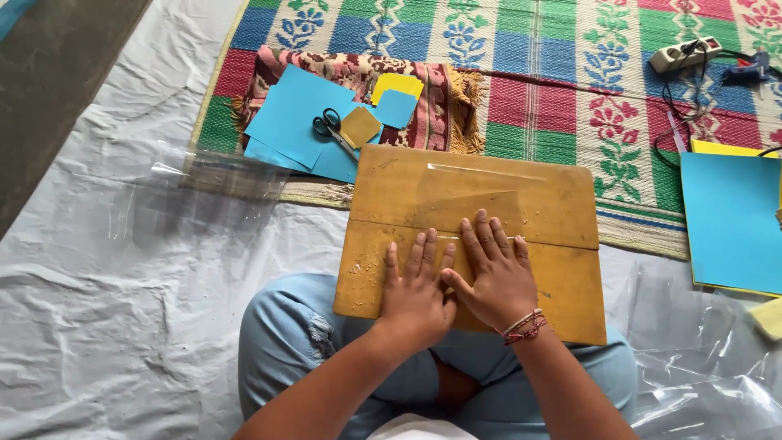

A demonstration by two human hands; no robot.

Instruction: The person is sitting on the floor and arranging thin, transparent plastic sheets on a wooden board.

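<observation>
Hands: two, the left hand (415, 295) and the right hand (497, 277).
Boards: one yellow-brown wooden board (562, 204).
Scissors: one black-handled pair of scissors (332, 129).
Power strips: one white power strip (684, 54).
Glue guns: one blue glue gun (749, 68).
Small paper squares: three, possibly more hidden: yellow square (397, 84), small blue square (397, 109), tan square (360, 125).
Large blue sheets: one at the right (729, 220); the left pile's (289, 114) number is unclear.

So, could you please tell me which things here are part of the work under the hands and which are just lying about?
In hand:
- left hand and right hand, pressed flat
- clear plastic sheet
- wooden board on the lap

Lying about:
- scissors
- blue paper squares
- power strip
- glue gun
- big blue sheet
</observation>
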